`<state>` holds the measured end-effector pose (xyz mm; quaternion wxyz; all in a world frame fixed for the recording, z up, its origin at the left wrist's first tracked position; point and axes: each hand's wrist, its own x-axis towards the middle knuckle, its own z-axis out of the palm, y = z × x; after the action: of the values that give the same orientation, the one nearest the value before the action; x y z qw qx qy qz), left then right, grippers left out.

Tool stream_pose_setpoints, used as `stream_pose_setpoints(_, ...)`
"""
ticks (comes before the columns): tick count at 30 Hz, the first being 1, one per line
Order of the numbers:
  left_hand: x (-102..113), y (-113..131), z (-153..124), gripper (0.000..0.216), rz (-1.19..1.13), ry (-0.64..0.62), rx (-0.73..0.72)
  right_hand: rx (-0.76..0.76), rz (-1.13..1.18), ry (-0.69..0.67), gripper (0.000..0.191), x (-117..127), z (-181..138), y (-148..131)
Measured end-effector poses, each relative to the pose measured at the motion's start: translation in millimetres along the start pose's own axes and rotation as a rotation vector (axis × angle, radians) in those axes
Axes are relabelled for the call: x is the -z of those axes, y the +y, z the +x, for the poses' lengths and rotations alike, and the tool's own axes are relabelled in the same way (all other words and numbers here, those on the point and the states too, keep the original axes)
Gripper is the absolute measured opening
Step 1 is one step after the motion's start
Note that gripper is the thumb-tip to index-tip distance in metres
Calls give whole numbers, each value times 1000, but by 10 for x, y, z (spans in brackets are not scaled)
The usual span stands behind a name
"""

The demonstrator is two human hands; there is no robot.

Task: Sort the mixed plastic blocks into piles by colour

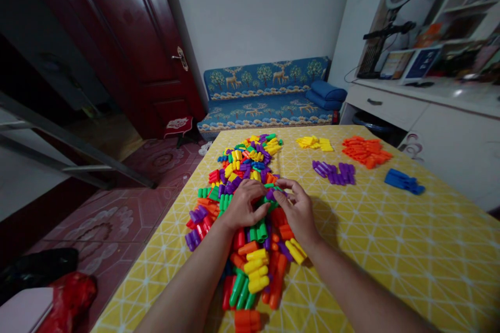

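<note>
The right hand's [299, 213] thumb and fingers pinch a glossy purple plastic piece of joined tubes [271, 195] over a long, multicoloured heap of similar plastic pieces [257, 267]; whether the curled left hand [247, 203] grips anything, I cannot tell. Beneath spreads a yellow, white-lined tablecloth [363, 265].

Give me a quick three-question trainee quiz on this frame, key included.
1. True or false: the purple group lies between the mixed pile and the blue group.
2. Which colour is in the mixed pile but has no separate group at the right? A yellow, B green, C orange.
3. Fill in: of the person's two hands, the ____ one is nearer the blue group.

Key: 1 true; 2 B; 3 right hand.
</note>
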<state>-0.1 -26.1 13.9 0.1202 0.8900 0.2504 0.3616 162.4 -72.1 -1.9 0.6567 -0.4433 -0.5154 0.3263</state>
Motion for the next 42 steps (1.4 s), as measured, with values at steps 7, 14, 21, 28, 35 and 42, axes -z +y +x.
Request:
stream_pose_setpoints(7,18,12,-10,21,114,79,13,30,-113,-70,18,22,-3,42)
stream_pose_setpoints(14,84,-12,-57,16,302,244,169,-114,-41,106,24,142,135,174)
stream_pose_setpoints(21,53,-63,-31,29,531,359,456,-175,3,135,24,299,188,235)
stream_pose_setpoints(28,30,-132,-7,42,503,299,422,-256,68,165,26,264,172,224)
stream_pose_setpoints(35,-3,-170,-3,44,539,63,436,-258,49,125,33,227,156,238)
stream_pose_setpoints(42,16,-187,-2,39,574,94,482,-264,55,121,39,210,156,278)
